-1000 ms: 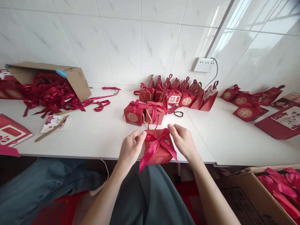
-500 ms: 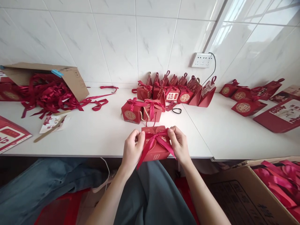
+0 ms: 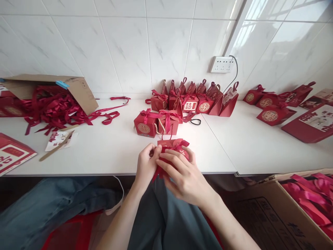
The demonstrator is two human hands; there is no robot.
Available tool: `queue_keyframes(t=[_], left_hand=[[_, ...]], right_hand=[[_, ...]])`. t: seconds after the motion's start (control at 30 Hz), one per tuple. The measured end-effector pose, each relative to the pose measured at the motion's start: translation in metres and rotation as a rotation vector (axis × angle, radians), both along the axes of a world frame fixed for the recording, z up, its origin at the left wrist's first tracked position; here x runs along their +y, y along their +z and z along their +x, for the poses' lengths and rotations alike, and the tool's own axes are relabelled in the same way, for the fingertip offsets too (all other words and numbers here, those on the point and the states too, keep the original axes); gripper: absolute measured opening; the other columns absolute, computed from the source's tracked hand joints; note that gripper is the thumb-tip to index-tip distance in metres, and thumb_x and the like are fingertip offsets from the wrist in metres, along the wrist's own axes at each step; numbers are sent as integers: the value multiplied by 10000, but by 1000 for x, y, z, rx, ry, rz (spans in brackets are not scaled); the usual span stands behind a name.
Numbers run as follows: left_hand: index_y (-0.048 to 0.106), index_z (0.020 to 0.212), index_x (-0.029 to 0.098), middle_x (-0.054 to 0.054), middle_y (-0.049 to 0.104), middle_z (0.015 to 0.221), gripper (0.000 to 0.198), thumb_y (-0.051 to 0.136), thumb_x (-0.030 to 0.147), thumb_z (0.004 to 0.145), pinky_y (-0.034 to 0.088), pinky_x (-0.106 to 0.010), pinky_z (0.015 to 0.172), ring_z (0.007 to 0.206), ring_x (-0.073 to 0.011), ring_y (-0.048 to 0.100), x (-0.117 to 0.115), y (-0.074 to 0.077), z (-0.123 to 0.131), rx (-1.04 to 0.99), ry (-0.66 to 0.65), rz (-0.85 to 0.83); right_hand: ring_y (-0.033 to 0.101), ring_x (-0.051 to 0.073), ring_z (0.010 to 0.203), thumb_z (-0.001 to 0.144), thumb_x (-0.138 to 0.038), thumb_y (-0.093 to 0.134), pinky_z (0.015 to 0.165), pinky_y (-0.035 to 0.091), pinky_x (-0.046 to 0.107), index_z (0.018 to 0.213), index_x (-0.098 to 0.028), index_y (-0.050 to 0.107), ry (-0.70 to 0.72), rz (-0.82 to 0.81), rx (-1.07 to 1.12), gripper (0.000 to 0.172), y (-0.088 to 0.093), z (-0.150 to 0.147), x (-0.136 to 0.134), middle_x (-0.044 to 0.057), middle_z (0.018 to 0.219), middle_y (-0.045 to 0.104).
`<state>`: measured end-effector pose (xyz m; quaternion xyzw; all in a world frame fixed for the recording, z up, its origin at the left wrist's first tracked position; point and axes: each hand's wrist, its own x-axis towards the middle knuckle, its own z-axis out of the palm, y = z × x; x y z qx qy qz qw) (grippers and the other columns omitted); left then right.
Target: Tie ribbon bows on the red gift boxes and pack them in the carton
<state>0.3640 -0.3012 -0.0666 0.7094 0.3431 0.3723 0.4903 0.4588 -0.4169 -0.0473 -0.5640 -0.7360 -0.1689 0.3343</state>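
Note:
A red gift box (image 3: pixel 169 142) stands at the table's front edge, with a dark pink ribbon (image 3: pixel 181 144) tied in a bow on top. My left hand (image 3: pixel 147 165) is closed at the box's left side, thumb and forefinger pinching the ribbon's left part. Across the front of the box reaches my right hand (image 3: pixel 183 173), fingers stretched leftward and spread, fingertips close to my left hand. It hides most of the bow and the box front. Just behind are two tied red boxes, one with a round gold emblem (image 3: pixel 144 128) and one with rope handles (image 3: pixel 168 127).
Several red boxes (image 3: pixel 204 106) line the wall, with more red boxes (image 3: pixel 272 114) at the right. A tipped carton (image 3: pixel 83 95) spills ribbons at left. Another carton (image 3: pixel 260 211) of ribbons stands lower right. Beside me at left is another person's leg (image 3: pixel 52 211).
My right hand has left the bow's right loop and swung left across the box front, its fingers opening out. My left hand keeps its pinch at the left side.

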Motion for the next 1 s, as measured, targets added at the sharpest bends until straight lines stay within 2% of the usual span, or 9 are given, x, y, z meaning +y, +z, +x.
queue_keyframes(t=[0.23,0.4,0.5,0.6,0.67,0.73,0.83,0.9,1.0], left_hand=[[265,573,200,60,247,545,383,482,376,835,275,-212,497,522,-89,279,0,-3,4,-9,50,9],[281,567,199,62,249,536,387,491,396,825,266,-219,497,513,-89,267,3,-3,4,-9,33,-1],[255,564,202,61,223,539,399,483,397,827,256,-223,491,510,-91,253,4,0,3,-25,30,-9],[247,565,203,59,225,545,410,475,414,831,270,-219,500,514,-90,269,7,3,-1,-20,7,-28],[327,573,195,57,301,551,388,498,438,823,309,-212,533,538,-91,335,8,5,-4,-8,-26,-40],[436,632,185,48,418,593,333,535,451,805,354,-210,573,583,-98,421,8,7,-7,2,-51,-51],[494,710,182,34,513,665,272,562,430,799,399,-208,596,625,-106,500,5,9,-9,-7,-52,-35],[505,738,182,22,543,706,238,562,402,808,427,-211,623,664,-113,539,2,12,-9,-28,-41,19],[509,770,183,4,562,764,167,550,334,830,463,-229,683,731,-123,572,-7,16,-8,-60,-19,178]], right_hand=[[628,166,991,836,-70,570,976,368,390,970,-142,615,60,182,85,160,-24,-1,-5,50,923,713],[645,130,837,835,-107,583,1035,313,419,865,-162,618,120,147,94,71,-32,-24,-17,-1,805,706],[628,123,736,875,-197,542,953,407,372,830,-149,602,277,41,174,89,-32,-32,-30,9,734,673],[600,144,714,913,-253,465,742,497,324,872,-162,578,374,83,386,151,-25,-14,-40,26,705,622],[592,189,816,876,-255,512,732,504,359,981,-188,563,227,208,526,134,-21,11,-40,50,806,604],[522,267,1076,773,-314,661,864,475,446,1208,-211,472,13,126,558,485,-21,36,-33,121,1115,545],[305,325,1326,666,-398,761,996,386,529,1432,-272,139,7,-219,589,995,-30,61,-15,162,1448,255],[254,308,1366,698,-391,737,1032,345,540,1447,-302,-14,105,-354,655,1065,-38,66,-6,154,1491,190],[264,285,1368,750,-359,692,1037,344,531,1446,-311,-44,214,-370,766,1014,-48,63,1,147,1480,240]])
